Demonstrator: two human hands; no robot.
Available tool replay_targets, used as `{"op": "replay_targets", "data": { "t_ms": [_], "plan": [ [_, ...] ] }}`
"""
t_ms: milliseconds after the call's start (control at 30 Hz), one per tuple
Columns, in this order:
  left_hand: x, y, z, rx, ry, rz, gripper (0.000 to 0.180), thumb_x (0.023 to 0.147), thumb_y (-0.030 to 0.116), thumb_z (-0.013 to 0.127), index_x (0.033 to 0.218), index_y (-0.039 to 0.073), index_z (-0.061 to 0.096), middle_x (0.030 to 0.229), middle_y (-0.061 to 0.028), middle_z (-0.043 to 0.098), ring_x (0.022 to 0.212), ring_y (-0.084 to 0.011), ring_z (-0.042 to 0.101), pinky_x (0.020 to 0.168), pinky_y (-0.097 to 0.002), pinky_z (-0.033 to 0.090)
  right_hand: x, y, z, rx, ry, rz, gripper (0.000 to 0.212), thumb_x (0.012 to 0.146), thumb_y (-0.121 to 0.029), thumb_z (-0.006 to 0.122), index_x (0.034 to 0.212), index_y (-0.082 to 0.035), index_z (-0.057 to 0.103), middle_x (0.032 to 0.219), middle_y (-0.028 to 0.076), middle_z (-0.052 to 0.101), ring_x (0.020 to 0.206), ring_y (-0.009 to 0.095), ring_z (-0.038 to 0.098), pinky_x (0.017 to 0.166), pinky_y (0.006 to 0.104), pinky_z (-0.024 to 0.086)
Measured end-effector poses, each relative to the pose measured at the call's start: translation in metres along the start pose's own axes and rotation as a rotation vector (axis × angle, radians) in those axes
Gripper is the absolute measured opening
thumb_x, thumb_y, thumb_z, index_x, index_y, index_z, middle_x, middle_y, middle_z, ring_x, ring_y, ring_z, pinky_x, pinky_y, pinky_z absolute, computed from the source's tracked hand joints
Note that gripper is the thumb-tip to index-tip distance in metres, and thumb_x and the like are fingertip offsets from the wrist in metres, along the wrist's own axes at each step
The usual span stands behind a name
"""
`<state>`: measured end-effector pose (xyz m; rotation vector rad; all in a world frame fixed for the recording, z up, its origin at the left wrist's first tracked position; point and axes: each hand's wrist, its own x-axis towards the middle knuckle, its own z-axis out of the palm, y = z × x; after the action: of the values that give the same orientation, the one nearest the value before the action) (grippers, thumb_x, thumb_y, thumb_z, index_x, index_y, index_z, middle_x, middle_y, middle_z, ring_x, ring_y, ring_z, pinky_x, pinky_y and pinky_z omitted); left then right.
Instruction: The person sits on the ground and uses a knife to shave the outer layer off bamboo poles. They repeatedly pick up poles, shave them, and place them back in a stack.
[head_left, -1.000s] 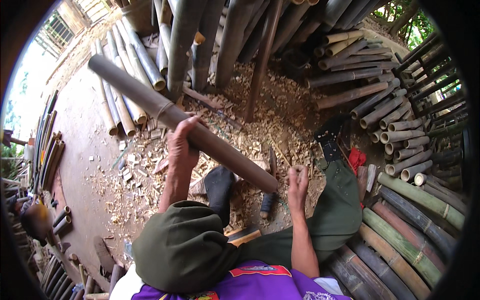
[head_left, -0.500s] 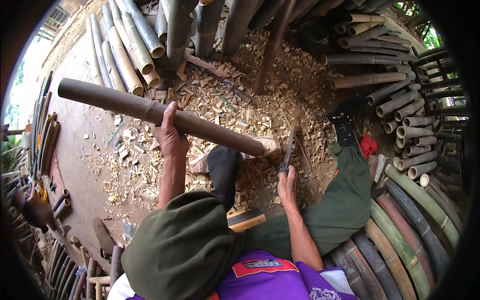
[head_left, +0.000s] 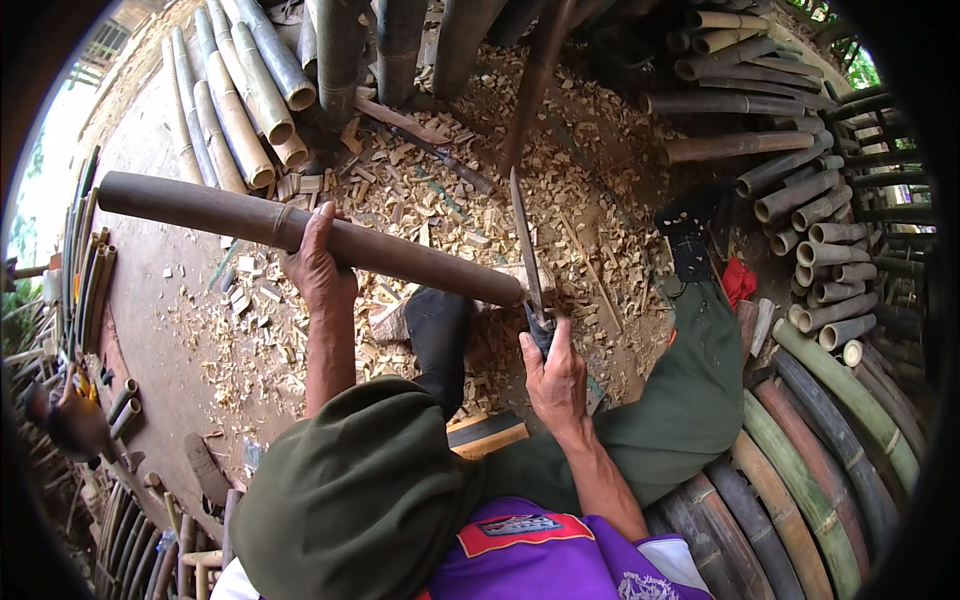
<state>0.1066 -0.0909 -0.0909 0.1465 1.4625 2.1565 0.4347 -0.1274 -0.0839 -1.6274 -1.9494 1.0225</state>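
Observation:
A dark brown bamboo tube [head_left: 420, 262] slants across the middle, its right end lower and closer to me. My left hand [head_left: 322, 265] is wrapped round it near the joint ring, thumb on top. In my right hand [head_left: 556, 378] is a long knife [head_left: 527, 240], gripped by its dark handle with the blade pointing away from me. The blade stands right beside the tube's right end; whether they touch I cannot tell. Under that end lies a pale wooden block [head_left: 390, 318], partly hidden by the tube and my dark-covered foot [head_left: 438, 335].
Wood chips [head_left: 250, 350] litter the floor. Beyond them lies a tool with a turned handle [head_left: 475, 178]. Bamboo poles [head_left: 255, 90] lean at the far left, and cut bamboo tubes [head_left: 820, 235] are stacked at the right. More bamboo [head_left: 800, 455] lies by my right leg, near a red cloth [head_left: 738, 280].
My right hand has moved left and turned, bringing the knife blade over to the tube's right end. The bamboo tube and my left hand have shifted slightly left in the picture.

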Motion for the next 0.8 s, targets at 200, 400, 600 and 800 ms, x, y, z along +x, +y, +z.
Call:
{"op": "replay_targets", "data": {
  "t_ms": [200, 400, 600, 800],
  "plan": [
    [-0.007, 0.004, 0.009, -0.04, -0.069, 0.02, 0.04, 0.08, 0.004, 0.088, 0.11, 0.001, 0.062, 0.09, -0.0114, 0.072, 0.079, -0.0221, 0.071, 0.075, -0.0376, 0.061, 0.015, 0.037, 0.015, -0.204, -0.281, 0.225, 0.035, 0.104, -0.031, 0.061, 0.116, -0.002, 0.047, 0.092, 0.027, 0.069, 0.083, 0.049, 0.07, 0.066, 0.0565, 0.054],
    [-0.014, 0.011, 0.008, -0.003, -0.052, 0.033, 0.032, 0.081, 0.001, 0.085, 0.106, 0.001, 0.065, 0.09, -0.0102, 0.071, 0.079, -0.0217, 0.071, 0.075, -0.0366, 0.061, 0.003, -0.012, -0.009, 0.024, 0.079, -0.151, 0.035, 0.101, -0.025, 0.067, 0.124, -0.003, 0.051, 0.09, 0.024, 0.069, 0.082, 0.045, 0.072, 0.063, 0.0505, 0.055],
    [-0.015, 0.007, 0.009, -0.049, -0.104, 0.053, 0.036, 0.081, 0.001, 0.084, 0.11, 0.002, 0.063, 0.098, -0.0091, 0.07, 0.084, -0.0216, 0.071, 0.077, -0.0371, 0.06, 0.018, 0.024, 0.017, -0.203, -0.135, 0.083, 0.03, 0.101, -0.023, 0.067, 0.115, -0.003, 0.05, 0.082, 0.023, 0.069, 0.075, 0.046, 0.071, 0.058, 0.0511, 0.055],
    [-0.019, 0.014, 0.013, -0.114, -0.265, 0.031, 0.04, 0.082, -0.001, 0.082, 0.115, 0.002, 0.059, 0.102, -0.0085, 0.069, 0.088, -0.0221, 0.071, 0.082, -0.0367, 0.059, 0.003, -0.016, -0.002, -0.039, 0.004, -0.045, 0.029, 0.104, -0.026, 0.061, 0.112, -0.003, 0.046, 0.082, 0.028, 0.069, 0.077, 0.05, 0.069, 0.06, 0.0565, 0.052]
  ]
}}
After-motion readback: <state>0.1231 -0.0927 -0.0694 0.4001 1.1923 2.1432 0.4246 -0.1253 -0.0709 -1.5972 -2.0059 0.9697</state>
